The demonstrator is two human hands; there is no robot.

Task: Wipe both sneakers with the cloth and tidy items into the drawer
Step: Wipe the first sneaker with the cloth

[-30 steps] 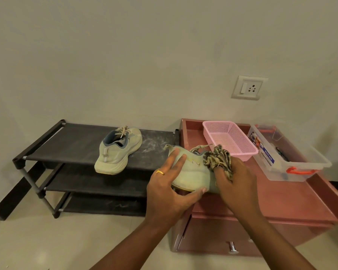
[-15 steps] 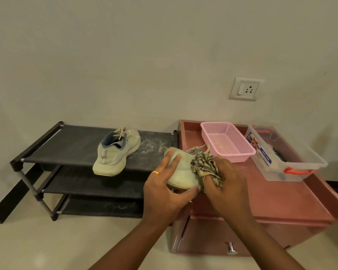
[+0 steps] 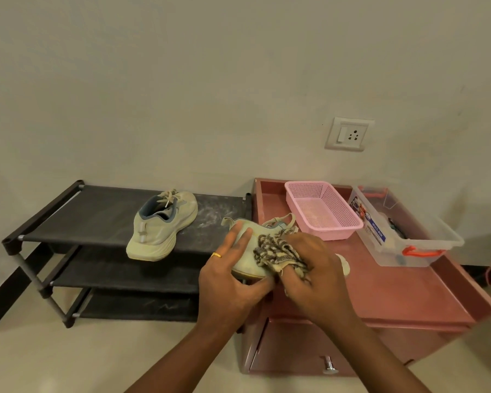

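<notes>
- held sneaker: pale minty cream, with a thin yellowish line along the sole edge
- cloth: stripy, dark brown on cream
- sneaker on the rack: same washed-out green-cream, grey-blue collar lining, cream laces
- shoe rack: black shelves, grey metal tubes, and whitish dusty smears on the top shelf
- mesh basket: bubblegum pink all over
- drawer unit: dusty reddish pink, top and front alike
- drawer knob: shiny silver
- storage box: see-through, with orange-red handles and a blue and white label
- ring: gold
- wall socket: off-white
- wall: plain beige
</notes>
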